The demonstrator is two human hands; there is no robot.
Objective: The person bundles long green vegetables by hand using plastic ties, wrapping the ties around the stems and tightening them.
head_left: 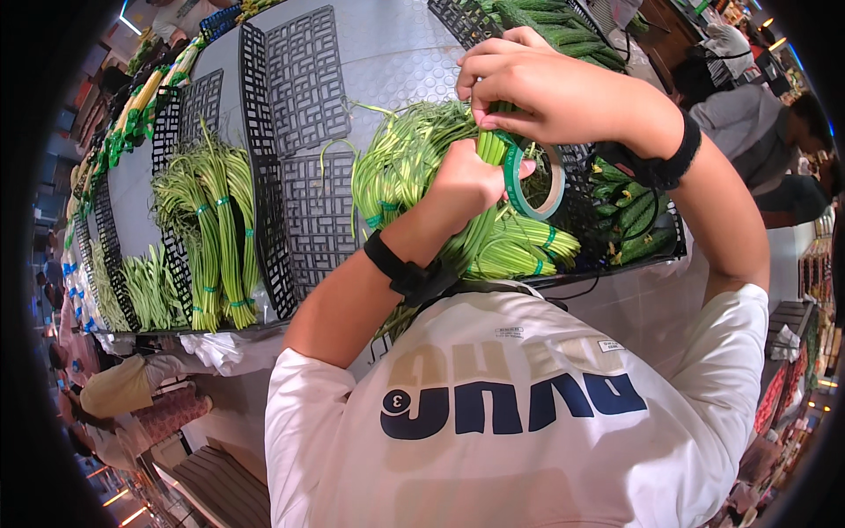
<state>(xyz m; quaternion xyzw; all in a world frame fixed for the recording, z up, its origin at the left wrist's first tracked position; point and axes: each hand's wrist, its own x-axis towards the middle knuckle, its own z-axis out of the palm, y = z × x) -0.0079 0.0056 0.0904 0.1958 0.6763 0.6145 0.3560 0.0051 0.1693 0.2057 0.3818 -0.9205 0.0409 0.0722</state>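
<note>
My left hand (466, 183) is closed round a bundle of long green garlic scapes (493, 148). A roll of green tape (556, 195) hangs against its thumb, beside the stalks. Bent over the upper end of this bundle is my right hand (537, 92), its fingers curled in and its thumb against the stalks. What lies between those fingertips is hidden. Under and left of my hands lies a big heap of garlic scapes (400, 163), some of them banded with green tape. More banded scapes (524, 248) lie below the tape roll.
Black lattice dividers (264, 167) split the grey display stand (378, 44). Taped bundles of scapes (220, 233) and loose green beans (151, 286) fill the left sections. Cucumbers (641, 220) lie at the right, with ridged green gourds (559, 31) behind. Several people stand around.
</note>
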